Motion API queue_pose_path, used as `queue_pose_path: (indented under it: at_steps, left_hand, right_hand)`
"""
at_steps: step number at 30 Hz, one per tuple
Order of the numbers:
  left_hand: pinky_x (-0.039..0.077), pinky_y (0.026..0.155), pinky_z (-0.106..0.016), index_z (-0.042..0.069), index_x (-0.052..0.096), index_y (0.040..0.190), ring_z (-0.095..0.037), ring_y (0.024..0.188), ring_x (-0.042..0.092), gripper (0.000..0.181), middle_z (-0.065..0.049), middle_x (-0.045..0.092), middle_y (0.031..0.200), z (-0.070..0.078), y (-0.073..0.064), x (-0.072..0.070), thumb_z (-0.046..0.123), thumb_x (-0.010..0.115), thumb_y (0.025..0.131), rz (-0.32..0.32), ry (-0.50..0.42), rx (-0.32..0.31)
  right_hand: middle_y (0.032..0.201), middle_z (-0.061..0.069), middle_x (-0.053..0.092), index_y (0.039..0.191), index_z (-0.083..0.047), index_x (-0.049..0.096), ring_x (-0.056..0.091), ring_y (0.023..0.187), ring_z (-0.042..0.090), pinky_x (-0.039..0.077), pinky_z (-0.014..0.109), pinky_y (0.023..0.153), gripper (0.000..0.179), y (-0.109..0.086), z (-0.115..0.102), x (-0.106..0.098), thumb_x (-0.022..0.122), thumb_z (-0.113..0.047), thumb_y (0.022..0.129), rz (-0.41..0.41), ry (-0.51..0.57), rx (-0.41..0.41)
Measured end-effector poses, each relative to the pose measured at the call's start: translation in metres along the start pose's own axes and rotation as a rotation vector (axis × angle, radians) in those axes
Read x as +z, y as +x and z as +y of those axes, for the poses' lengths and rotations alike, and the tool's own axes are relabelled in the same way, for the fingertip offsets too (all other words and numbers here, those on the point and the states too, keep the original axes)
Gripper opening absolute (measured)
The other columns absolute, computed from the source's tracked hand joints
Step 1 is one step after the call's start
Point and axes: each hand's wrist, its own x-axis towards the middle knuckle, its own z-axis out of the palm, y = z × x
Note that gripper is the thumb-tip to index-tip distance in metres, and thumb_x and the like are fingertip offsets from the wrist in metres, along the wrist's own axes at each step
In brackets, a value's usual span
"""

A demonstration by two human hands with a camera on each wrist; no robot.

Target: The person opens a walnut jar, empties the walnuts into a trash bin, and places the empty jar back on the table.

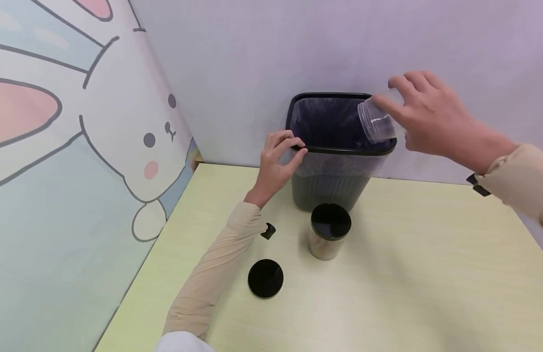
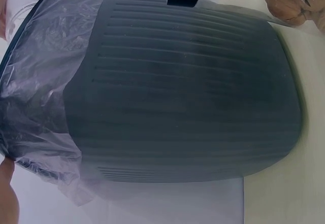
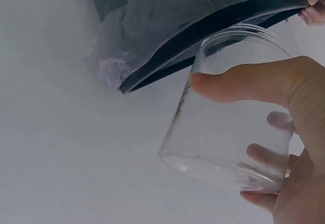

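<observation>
My right hand [image 1: 438, 115] grips a clear jar [image 3: 223, 127] without a lid, tilted so its threaded mouth points into the trash can. Brownish specks cling to the jar's inner wall in the right wrist view. The dark trash can [image 1: 328, 188] stands against the wall, lined with a thin translucent bag [image 2: 43, 82] folded over its black rim. With thumb and fingers, my left hand [image 1: 275, 161] pinches the rim at its near left corner. Its inside is dark, and I cannot tell what lies at the bottom.
A second jar [image 1: 326, 246] with a black lid stands in front of the trash can; brown lumpy pieces [image 2: 289, 0] show in it in the left wrist view. A loose round black lid [image 1: 265, 278] lies on the pale table [image 1: 385, 293]. A cartoon-printed wall [image 1: 117, 146] borders the left.
</observation>
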Motion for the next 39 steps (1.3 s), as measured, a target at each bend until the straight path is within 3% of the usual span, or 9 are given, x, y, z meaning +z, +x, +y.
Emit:
queue_pose_path:
  at_steps: [10, 22, 32, 39]
  left_hand:
    - [0.040, 0.083, -0.039, -0.006, 0.067, 0.084, -0.037, 0.089, 0.050, 0.016, -0.022, 0.057, 0.092, -0.004, -0.001, -0.003, -0.016, 0.072, 0.072, -0.001, -0.027, 0.021]
    - [0.040, 0.086, -0.036, -0.006, 0.067, 0.084, -0.037, 0.092, 0.048, 0.013, -0.021, 0.057, 0.092, -0.005, -0.001, -0.011, -0.014, 0.071, 0.074, -0.020, -0.031, -0.045]
    - [0.040, 0.093, -0.036, 0.002, 0.071, 0.090, -0.027, 0.102, 0.050, 0.009, -0.013, 0.061, 0.099, -0.038, -0.016, -0.006, 0.002, 0.073, 0.080, -0.045, -0.042, -0.109]
    - [0.040, 0.093, -0.035, 0.004, 0.071, 0.091, -0.024, 0.103, 0.050, 0.009, -0.010, 0.061, 0.101, -0.041, -0.018, -0.007, 0.006, 0.073, 0.082, -0.054, -0.039, -0.125]
  right_hand:
    - [0.113, 0.033, 0.041, 0.124, 0.001, 0.042, 0.039, 0.097, 0.051, 0.035, 0.060, 0.086, 0.092, -0.001, 0.005, -0.008, 0.077, 0.009, 0.038, -0.014, -0.003, 0.021]
    - [0.111, 0.031, 0.043, 0.118, 0.002, 0.045, 0.040, 0.098, 0.049, 0.036, 0.056, 0.090, 0.085, 0.010, 0.001, -0.008, 0.077, 0.006, 0.039, -0.015, -0.082, -0.052]
    - [0.114, 0.033, 0.040, 0.120, 0.004, 0.049, 0.037, 0.101, 0.048, 0.033, 0.054, 0.095, 0.085, 0.017, -0.010, -0.003, 0.084, 0.002, 0.042, -0.092, -0.151, -0.101]
    - [0.114, 0.033, 0.040, 0.122, 0.005, 0.055, 0.037, 0.101, 0.047, 0.033, 0.052, 0.095, 0.079, 0.021, -0.017, 0.001, 0.082, 0.001, 0.048, -0.148, -0.206, -0.126]
